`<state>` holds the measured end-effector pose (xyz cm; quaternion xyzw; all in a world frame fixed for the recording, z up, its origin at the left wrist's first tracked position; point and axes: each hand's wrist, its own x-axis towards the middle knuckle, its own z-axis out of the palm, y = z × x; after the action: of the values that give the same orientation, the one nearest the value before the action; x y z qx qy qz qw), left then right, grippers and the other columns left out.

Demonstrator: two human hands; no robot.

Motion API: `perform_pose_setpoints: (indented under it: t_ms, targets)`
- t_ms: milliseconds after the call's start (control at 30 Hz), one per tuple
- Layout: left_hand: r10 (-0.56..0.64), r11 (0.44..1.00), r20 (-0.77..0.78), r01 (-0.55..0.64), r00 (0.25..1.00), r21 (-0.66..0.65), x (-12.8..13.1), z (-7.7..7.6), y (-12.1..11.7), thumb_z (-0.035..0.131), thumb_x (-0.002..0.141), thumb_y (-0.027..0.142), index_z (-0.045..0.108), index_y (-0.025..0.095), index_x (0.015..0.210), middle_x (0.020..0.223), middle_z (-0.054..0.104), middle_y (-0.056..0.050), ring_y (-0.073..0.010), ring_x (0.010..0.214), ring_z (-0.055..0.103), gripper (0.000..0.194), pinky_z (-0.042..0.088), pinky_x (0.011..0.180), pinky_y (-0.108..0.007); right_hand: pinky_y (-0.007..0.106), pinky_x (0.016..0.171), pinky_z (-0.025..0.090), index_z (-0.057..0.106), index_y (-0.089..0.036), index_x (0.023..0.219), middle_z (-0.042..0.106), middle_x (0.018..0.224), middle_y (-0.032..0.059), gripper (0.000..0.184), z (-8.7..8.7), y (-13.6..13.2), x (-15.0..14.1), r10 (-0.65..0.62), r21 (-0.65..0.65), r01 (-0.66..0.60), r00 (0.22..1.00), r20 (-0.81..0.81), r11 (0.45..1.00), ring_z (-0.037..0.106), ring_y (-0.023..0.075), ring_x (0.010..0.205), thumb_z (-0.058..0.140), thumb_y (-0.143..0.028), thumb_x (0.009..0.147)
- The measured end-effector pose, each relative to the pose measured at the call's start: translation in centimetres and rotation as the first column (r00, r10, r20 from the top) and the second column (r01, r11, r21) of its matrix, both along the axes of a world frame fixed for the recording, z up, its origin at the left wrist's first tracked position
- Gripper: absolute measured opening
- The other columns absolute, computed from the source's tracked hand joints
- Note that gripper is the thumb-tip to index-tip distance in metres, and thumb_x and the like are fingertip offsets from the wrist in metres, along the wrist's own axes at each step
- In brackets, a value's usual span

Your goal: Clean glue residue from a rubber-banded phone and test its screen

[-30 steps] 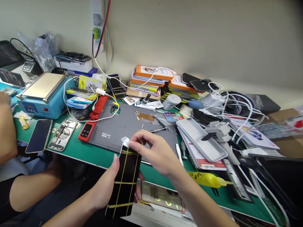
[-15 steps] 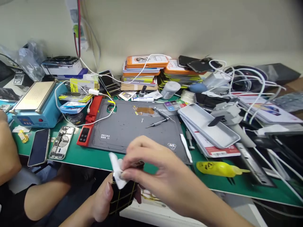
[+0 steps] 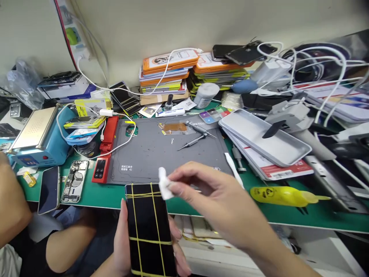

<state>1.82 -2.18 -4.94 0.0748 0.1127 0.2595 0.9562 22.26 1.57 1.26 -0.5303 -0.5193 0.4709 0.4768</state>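
A black smartphone [image 3: 151, 225], bound lengthwise and crosswise with thin yellow rubber bands, is gripped by its sides in my left hand [image 3: 122, 246]. Its dark screen faces me, below the bench's front edge. Between thumb and fingers, my right hand [image 3: 207, 196] pinches a crumpled white wipe [image 3: 165, 184] at the phone's upper right corner. Whether the wipe touches the glass I cannot tell. Beyond both hands lies a grey work mat [image 3: 144, 148] with a red clamp-like holder [image 3: 108, 142] along its left side.
Two screwdrivers [image 3: 196, 140] and a brown flex part [image 3: 174, 127] lie on the mat. A yellow bottle [image 3: 279, 196] and white tray [image 3: 268, 140] are at right. At left are an opened phone [image 3: 75, 181], another phone [image 3: 49, 190], a blue heating machine [image 3: 43, 138] and another person's arm [image 3: 13, 200].
The phone has tipped so its banded screen shows more fully. My right hand and the wipe have moved right and up toward the phone's corner. The camera view has shifted slightly.
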Motion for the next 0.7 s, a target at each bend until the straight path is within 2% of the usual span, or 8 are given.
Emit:
perform_pose_setpoints:
  t_ms: [133, 233, 333, 367, 433, 533, 600, 700]
  targets:
    - [-0.111, 0.992, 0.006, 0.111, 0.994, -0.066, 0.0, 0.2, 0.3, 0.017, 0.074, 0.102, 0.071, 0.003, 0.118, 0.110, 0.080, -0.025, -0.0267, 0.100, 0.081, 0.121, 0.064, 0.088, -0.029, 0.026, 0.074, 0.053, 0.079, -0.029, 0.088, 0.071, 0.089, -0.0009, 0.010, -0.1, 0.4, -1.6, -0.007, 0.090, -0.001, 0.996, 0.086, 0.996, 0.067, 0.0138, 0.082, 0.073, -0.022, 0.092]
    - [-0.097, 0.992, -0.074, 0.091, 0.993, -0.082, -0.3, 0.7, 0.9, 0.027, 0.079, 0.099, 0.073, 0.004, 0.117, 0.106, 0.081, -0.022, -0.0254, 0.094, 0.082, 0.112, 0.066, 0.085, -0.028, 0.028, 0.072, 0.052, 0.077, -0.026, 0.089, 0.071, 0.088, 0.0006, 0.005, -1.0, 0.5, -2.1, -0.055, -0.045, 0.054, 0.998, -0.019, 0.998, 0.066, 0.0153, 0.080, 0.074, -0.029, 0.091]
    - [-0.047, 0.986, -0.256, 0.004, 0.966, -0.167, -0.2, 1.5, 1.5, 0.027, 0.085, 0.094, 0.075, 0.005, 0.112, 0.090, 0.082, -0.017, -0.0230, 0.077, 0.081, 0.104, 0.067, 0.073, -0.029, 0.028, 0.068, 0.054, 0.072, -0.023, 0.102, 0.068, 0.079, -0.0008, 0.022, -2.1, -0.3, -2.3, -0.053, -0.209, -0.003, 0.964, -0.261, 0.978, 0.065, 0.0148, 0.071, 0.079, -0.036, 0.086]
    - [-0.025, 0.980, -0.357, -0.048, 0.934, -0.195, 0.0, 1.8, 1.7, 0.024, 0.088, 0.090, 0.075, 0.006, 0.111, 0.084, 0.081, -0.015, -0.0220, 0.069, 0.079, 0.101, 0.066, 0.066, -0.029, 0.028, 0.066, 0.054, 0.070, -0.023, 0.107, 0.066, 0.076, -0.0019, 0.029, -2.5, -0.7, -2.2, -0.040, -0.252, -0.043, 0.948, -0.316, 0.967, 0.065, 0.0147, 0.068, 0.080, -0.038, 0.084]
    - [0.013, 0.962, -0.591, -0.172, 0.807, -0.213, 0.6, 2.5, 2.1, 0.022, 0.095, 0.080, 0.074, 0.010, 0.115, 0.080, 0.081, -0.011, -0.0210, 0.055, 0.074, 0.089, 0.061, 0.051, -0.028, 0.028, 0.065, 0.054, 0.068, -0.022, 0.105, 0.066, 0.074, -0.0016, 0.035, -3.1, -1.3, -1.6, -0.030, -0.305, -0.088, 0.932, -0.361, 0.948, 0.066, 0.0152, 0.067, 0.082, -0.045, 0.083]
    - [0.040, 0.950, -0.789, -0.269, 0.613, -0.161, 1.6, 3.4, 2.6, 0.036, 0.099, 0.070, 0.071, 0.013, 0.115, 0.088, 0.082, -0.010, -0.0208, 0.051, 0.073, 0.069, 0.054, 0.040, -0.025, 0.027, 0.066, 0.054, 0.069, -0.021, 0.089, 0.068, 0.082, 0.0018, 0.040, -3.7, -1.5, 0.0, -0.152, -0.301, 0.044, 0.925, -0.347, 0.953, 0.065, 0.0152, 0.073, 0.086, -0.057, 0.079]
    - [0.025, 0.957, -0.820, -0.252, 0.572, -0.146, 2.0, 3.6, 2.7, 0.044, 0.098, 0.068, 0.072, 0.012, 0.111, 0.090, 0.083, -0.011, -0.0201, 0.051, 0.073, 0.064, 0.052, 0.039, -0.023, 0.026, 0.065, 0.053, 0.071, -0.022, 0.086, 0.069, 0.086, 0.0016, 0.042, -3.7, -1.3, 1.2, -0.249, -0.284, 0.150, 0.900, -0.358, 0.947, 0.062, 0.0140, 0.074, 0.088, -0.059, 0.076]
    - [-0.023, 0.969, -0.808, -0.187, 0.588, -0.163, 2.1, 3.3, 2.8, 0.048, 0.096, 0.069, 0.072, 0.014, 0.113, 0.087, 0.082, -0.009, -0.0190, 0.048, 0.071, 0.062, 0.051, 0.037, -0.022, 0.027, 0.071, 0.056, 0.074, -0.026, 0.091, 0.071, 0.090, 0.0008, 0.035, -3.2, -1.0, 2.2, -0.280, -0.241, 0.202, 0.892, -0.356, 0.949, 0.065, 0.0148, 0.080, 0.090, -0.053, 0.078]
